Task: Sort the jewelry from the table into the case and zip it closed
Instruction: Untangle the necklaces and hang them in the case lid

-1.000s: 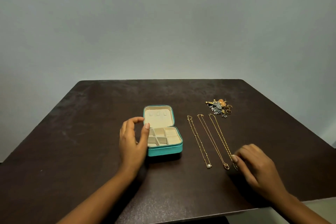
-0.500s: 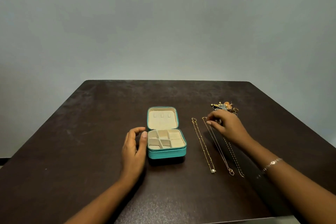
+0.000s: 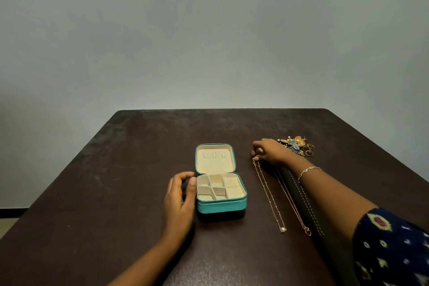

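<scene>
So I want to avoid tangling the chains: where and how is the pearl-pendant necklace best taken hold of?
Probably at its far clasp end, pinched from above, where the right hand already is. The pearl necklace lies straight on the table, pearl nearest the person, so lifting that end should draw it clear of the neighbouring chain.

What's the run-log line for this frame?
case open, compartments empty | left hand at case's left side | right hand pinching top of leftmost necklace | earring pile untouched
</scene>
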`<state>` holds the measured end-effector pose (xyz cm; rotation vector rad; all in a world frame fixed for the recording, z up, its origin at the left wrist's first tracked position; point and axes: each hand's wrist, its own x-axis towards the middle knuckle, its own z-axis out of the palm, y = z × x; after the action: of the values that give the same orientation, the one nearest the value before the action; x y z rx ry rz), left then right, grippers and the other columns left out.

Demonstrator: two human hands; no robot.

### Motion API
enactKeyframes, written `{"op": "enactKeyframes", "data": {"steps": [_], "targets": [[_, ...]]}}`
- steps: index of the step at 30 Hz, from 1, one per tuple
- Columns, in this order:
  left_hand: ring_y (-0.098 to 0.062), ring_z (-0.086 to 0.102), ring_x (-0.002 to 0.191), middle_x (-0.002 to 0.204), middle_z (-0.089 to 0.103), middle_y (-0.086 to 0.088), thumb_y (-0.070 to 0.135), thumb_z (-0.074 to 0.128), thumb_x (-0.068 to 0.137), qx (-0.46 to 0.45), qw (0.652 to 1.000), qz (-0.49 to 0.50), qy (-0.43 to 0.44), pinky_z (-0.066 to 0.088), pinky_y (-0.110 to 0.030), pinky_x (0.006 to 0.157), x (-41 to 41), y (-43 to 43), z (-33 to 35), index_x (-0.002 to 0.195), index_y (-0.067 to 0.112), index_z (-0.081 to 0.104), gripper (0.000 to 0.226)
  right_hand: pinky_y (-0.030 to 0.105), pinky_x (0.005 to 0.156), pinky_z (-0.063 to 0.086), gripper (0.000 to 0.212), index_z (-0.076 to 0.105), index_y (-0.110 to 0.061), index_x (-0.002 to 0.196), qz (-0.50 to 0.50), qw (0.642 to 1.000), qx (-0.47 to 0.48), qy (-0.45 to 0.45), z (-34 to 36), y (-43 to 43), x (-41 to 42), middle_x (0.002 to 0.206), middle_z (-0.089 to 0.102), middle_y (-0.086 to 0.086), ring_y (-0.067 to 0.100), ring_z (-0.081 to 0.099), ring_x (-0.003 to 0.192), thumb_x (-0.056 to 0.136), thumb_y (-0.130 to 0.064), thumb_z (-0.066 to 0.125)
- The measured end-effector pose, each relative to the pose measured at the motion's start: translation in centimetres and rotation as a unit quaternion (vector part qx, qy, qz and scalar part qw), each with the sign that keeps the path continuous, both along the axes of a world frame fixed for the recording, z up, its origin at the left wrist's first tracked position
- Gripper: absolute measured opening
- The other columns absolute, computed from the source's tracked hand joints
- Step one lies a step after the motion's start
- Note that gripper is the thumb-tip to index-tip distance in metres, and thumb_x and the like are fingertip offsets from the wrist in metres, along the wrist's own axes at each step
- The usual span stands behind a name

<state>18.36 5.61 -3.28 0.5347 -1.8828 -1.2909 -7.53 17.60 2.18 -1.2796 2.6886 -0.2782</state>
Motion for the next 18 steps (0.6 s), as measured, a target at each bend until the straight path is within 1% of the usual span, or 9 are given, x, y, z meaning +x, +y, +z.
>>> {"op": "enactKeyframes", "data": {"steps": [3,5,8,10,12,13,15,16,18], "targets": [[0.005,0.055,0.091,0.1,0.059,0.01,0.044,0.041,0.083,0.0,1.0,-0.003,-0.001,0.043,-0.007,0.069,-0.1,0.0,0.0,0.094,0.034,0.054,0.019,0.033,0.081,0.039,0.012,0.058,-0.014,0.092,-0.004,1.0,0.024,0.012,0.2,-0.4,0.2,0.084,0.049,-0.003,0.021,0.051,0.095,0.091,-0.011,0.047],[0.006,0.054,0.091,0.1,0.058,0.009,0.043,0.042,0.082,-0.003,1.0,-0.007,-0.002,0.042,-0.006,0.068,-0.2,0.1,0.2,0.093,0.034,0.054,0.018,0.033,0.079,0.038,0.015,0.056,-0.017,0.09,-0.008,0.999,0.043,0.018,0.2,-0.5,0.4,0.089,0.048,0.001,0.025,0.05,0.097,0.092,-0.011,0.043],[0.009,0.053,0.089,0.098,0.058,0.007,0.044,0.043,0.082,-0.011,1.0,-0.007,-0.001,0.04,-0.004,0.067,-0.1,0.2,0.5,0.092,0.034,0.053,0.018,0.036,0.084,0.039,0.013,0.056,-0.014,0.099,-0.016,0.998,0.056,0.022,0.1,-0.5,0.8,0.104,0.05,0.011,0.027,0.048,0.101,0.093,-0.016,0.045],[0.007,0.053,0.089,0.098,0.057,0.008,0.055,0.041,0.079,-0.019,1.0,0.0,0.003,0.041,-0.004,0.068,0.0,0.2,0.6,0.092,0.035,0.053,0.027,0.035,0.085,0.039,0.01,0.055,-0.012,0.097,-0.021,1.0,0.015,-0.001,0.3,-0.2,1.2,0.102,0.05,0.01,0.026,0.049,0.099,0.093,-0.014,0.046],[0.005,0.054,0.091,0.098,0.056,0.009,0.061,0.036,0.075,-0.028,1.0,0.006,0.004,0.042,-0.008,0.07,0.0,0.3,0.7,0.092,0.037,0.052,0.034,0.027,0.074,0.036,0.008,0.053,-0.009,0.094,-0.018,0.999,-0.044,-0.027,1.1,0.3,2.0,0.094,0.051,0.005,0.021,0.048,0.09,0.092,-0.009,0.046],[0.003,0.055,0.091,0.099,0.056,0.01,0.062,0.035,0.075,-0.036,0.999,0.008,0.003,0.043,-0.011,0.072,0.0,0.5,0.8,0.093,0.036,0.052,0.035,0.026,0.068,0.034,0.006,0.051,-0.011,0.09,-0.015,0.997,-0.069,-0.043,1.7,0.7,2.3,0.087,0.051,0.001,0.018,0.047,0.086,0.093,-0.009,0.046],[-0.002,0.055,0.094,0.101,0.054,0.013,0.061,0.035,0.076,-0.063,0.998,0.013,0.005,0.044,-0.018,0.074,0.0,0.9,1.5,0.097,0.032,0.053,0.04,0.027,0.069,0.037,0.012,0.047,-0.016,0.083,-0.014,0.988,-0.118,-0.099,2.8,1.6,3.0,0.081,0.051,-0.005,0.016,0.048,0.082,0.094,-0.012,0.045],[-0.003,0.055,0.096,0.102,0.053,0.015,0.059,0.036,0.077,-0.079,0.997,0.015,0.008,0.045,-0.02,0.075,0.0,1.1,2.0,0.1,0.029,0.053,0.042,0.028,0.071,0.039,0.015,0.046,-0.018,0.08,-0.014,0.98,-0.147,-0.133,3.4,2.1,3.5,0.081,0.052,-0.004,0.015,0.049,0.081,0.094,-0.012,0.045],[-0.001,0.054,0.099,0.105,0.053,0.017,0.052,0.042,0.079,-0.099,0.995,0.014,0.02,0.047,-0.022,0.076,-0.1,1.5,3.3,0.105,0.027,0.052,0.038,0.027,0.068,0.041,0.019,0.045,-0.02,0.079,-0.009,0.962,-0.197,-0.189,4.7,3.0,4.6,0.081,0.054,-0.001,0.012,0.051,0.076,0.095,-0.01,0.043]]}}
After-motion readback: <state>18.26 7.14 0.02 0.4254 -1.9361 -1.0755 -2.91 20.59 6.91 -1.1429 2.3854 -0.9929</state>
